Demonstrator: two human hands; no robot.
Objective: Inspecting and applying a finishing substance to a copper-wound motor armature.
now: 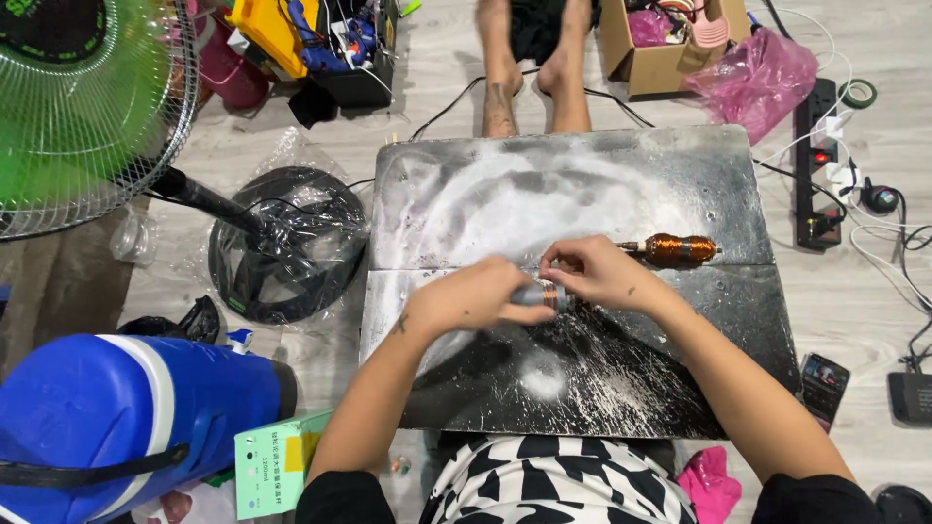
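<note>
Work surface: dark metal board laid on pale wood-look floor, two slabs w/ seam across mid; heavily scuffed, whitish smears upper half, white scratch streaks lower half.

Left hand wrapped shut round small cylindrical coil, copper winding showing at its end, held just above seam near board centre. Right hand touching same coil from the other side, fingertips pinched on the copper end. Larger copper-wound spindle lying on board just right of right hand, apart from it.

Surroundings: green fan far left, its black round base in clear plastic beside board's left edge. Blue cooler jug lower left, green carton next to it. Another person's bare feet beyond far edge. Cardboard box, pink bag upper right. Black power strip w/ white cables right; phone near board's right corner. Nothing between the two hands and the coil.
</note>
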